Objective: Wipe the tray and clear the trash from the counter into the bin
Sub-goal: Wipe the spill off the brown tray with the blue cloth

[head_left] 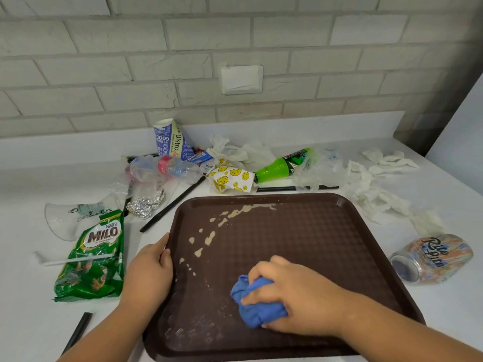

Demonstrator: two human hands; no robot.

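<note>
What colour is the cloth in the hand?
Blue; the cloth in the right hand shows best in the head view.

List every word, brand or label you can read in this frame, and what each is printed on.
"Nestle MILO": on the green packet.
"Bistro" and "GOOD": on the paper cup; its other print is too small to read.
"Rite": on the can lying on its side; the second word is too stylised to be sure of.
The green bottle has a label that is blurred and unreadable.
The clear plastic cup has dark print that is unreadable.
</note>
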